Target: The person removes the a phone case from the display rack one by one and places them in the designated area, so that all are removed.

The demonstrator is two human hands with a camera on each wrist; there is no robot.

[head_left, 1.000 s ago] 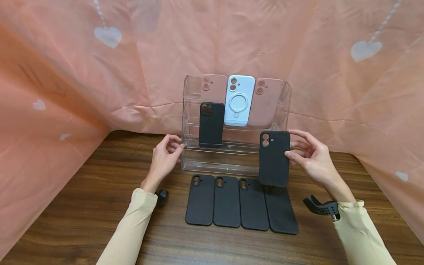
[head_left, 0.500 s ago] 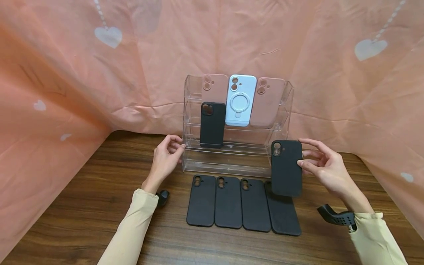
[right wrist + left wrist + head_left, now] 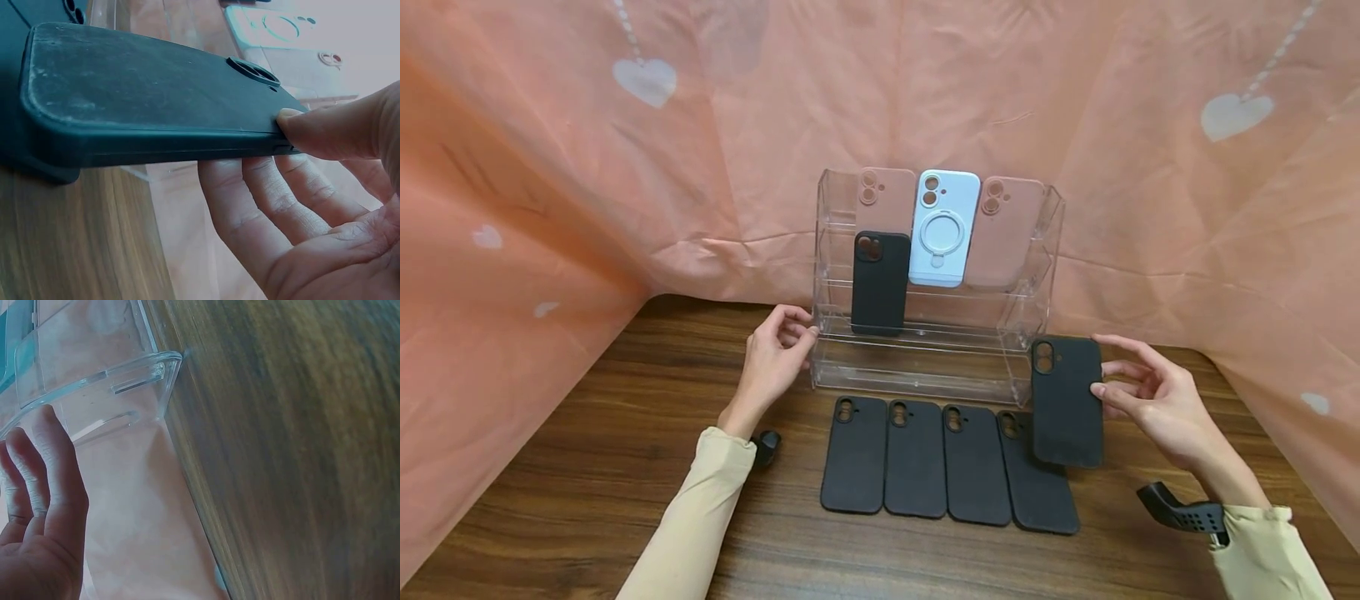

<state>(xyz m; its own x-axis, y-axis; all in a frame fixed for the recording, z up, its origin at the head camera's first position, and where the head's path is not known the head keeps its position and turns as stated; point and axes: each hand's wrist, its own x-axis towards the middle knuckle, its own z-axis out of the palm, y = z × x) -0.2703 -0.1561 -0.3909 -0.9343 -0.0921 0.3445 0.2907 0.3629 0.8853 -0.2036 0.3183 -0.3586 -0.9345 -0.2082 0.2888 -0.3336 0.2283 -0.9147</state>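
My right hand pinches a black phone case by its right edge, thumb in front and fingers behind, and holds it upright just above the right end of a row of several black cases lying on the wooden table. The right wrist view shows the held case from its side, the thumb on its edge. My left hand rests against the left wall of a clear acrylic tiered rack and holds nothing. The left wrist view shows its fingers beside the rack's corner.
The rack holds two pink cases, a light blue ring case and one black case. Peach cloth with heart prints hangs behind and drapes over both table sides. Black wrist straps stick out near my sleeves.
My right hand has carried the black case right and down, away from the rack's front, uncovering more of the fourth case on the table. The left hand has stayed put.
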